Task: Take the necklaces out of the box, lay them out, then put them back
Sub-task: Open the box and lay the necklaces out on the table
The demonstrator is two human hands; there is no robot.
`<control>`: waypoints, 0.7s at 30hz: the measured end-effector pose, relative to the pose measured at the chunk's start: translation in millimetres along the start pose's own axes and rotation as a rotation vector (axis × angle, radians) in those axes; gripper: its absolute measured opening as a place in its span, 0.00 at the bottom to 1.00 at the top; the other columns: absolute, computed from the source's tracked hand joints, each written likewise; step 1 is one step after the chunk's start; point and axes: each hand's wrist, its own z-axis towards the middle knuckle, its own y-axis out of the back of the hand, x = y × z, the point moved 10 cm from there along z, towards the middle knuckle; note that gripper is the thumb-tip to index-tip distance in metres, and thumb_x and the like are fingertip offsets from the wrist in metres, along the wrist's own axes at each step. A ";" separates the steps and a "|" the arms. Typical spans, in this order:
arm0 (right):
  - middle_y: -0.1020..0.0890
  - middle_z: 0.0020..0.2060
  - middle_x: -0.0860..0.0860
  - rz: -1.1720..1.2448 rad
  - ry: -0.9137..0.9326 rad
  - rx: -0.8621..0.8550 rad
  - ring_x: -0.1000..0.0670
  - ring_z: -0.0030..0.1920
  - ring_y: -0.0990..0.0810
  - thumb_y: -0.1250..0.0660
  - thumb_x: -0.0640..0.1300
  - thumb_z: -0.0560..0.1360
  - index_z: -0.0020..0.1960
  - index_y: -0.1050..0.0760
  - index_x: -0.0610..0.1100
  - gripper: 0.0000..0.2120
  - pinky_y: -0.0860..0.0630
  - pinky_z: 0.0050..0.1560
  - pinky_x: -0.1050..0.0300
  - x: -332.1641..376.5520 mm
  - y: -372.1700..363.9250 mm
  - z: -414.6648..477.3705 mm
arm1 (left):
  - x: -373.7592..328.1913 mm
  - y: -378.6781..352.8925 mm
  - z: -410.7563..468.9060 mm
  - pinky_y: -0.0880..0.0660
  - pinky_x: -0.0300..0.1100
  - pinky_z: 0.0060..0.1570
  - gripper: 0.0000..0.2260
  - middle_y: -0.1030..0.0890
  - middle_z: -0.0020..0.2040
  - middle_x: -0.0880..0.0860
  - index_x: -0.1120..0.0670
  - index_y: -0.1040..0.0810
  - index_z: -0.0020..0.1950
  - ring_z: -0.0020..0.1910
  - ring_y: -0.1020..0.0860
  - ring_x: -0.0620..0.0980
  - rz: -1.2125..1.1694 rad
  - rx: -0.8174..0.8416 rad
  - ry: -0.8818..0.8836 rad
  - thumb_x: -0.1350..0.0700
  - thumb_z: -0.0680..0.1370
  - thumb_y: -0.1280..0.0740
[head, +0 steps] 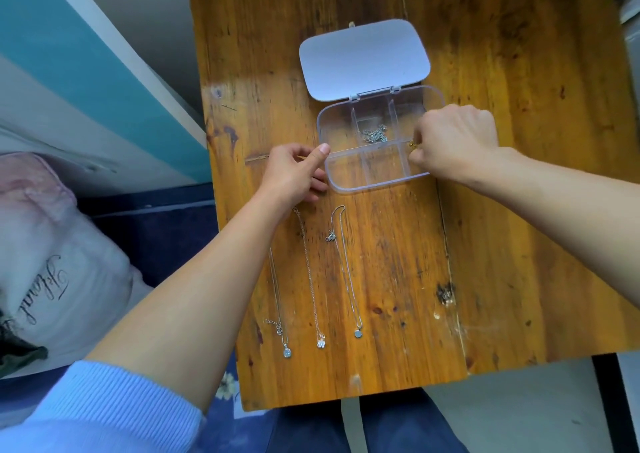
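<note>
Three thin necklaces [313, 279] lie lower centre; clear box [374, 172] open, left hand [294, 172] steadying it, right hand [450, 141] pinching gold chain [412, 145]

The wooden table [519, 210] lies bare to the right of the clear box [374, 141] and along its far edge, giving open passage there. Both hands flank the box, the left hand [294, 172] at its left wall and the right hand [453, 141] over its right end. Three necklaces [311, 279] lie stretched across the near-left table, while the open lid [363, 59] takes up the space behind
</note>
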 end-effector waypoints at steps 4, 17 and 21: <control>0.16 0.42 0.44 0.473 -0.107 0.089 0.43 0.44 0.21 0.33 0.47 0.74 0.46 0.16 0.43 0.10 0.24 0.44 0.51 -18.2 2.5 -5.6 | 4.2 10.4 1.7 0.21 0.46 0.33 0.15 0.18 0.44 0.61 0.59 0.24 0.58 0.37 0.18 0.53 0.000 -0.024 0.011 0.49 0.79 0.34; 0.14 0.35 0.48 1.858 -0.589 0.316 0.54 0.31 0.20 0.35 0.36 0.76 0.49 0.21 0.41 0.05 0.30 0.24 0.65 -29.3 -96.3 -104.2 | -45.0 65.6 -44.0 0.21 0.46 0.46 0.07 0.20 0.41 0.49 0.55 0.20 0.50 0.41 0.22 0.47 0.311 -0.488 -0.341 0.53 0.75 0.30; 0.14 0.35 0.49 1.615 -0.695 0.394 0.56 0.30 0.21 0.32 0.39 0.76 0.52 0.20 0.40 0.06 0.30 0.24 0.66 -27.2 -139.8 -127.1 | -45.8 37.3 -76.7 0.22 0.46 0.41 0.04 0.19 0.37 0.50 0.56 0.19 0.47 0.37 0.21 0.50 0.412 -0.399 -0.509 0.57 0.75 0.30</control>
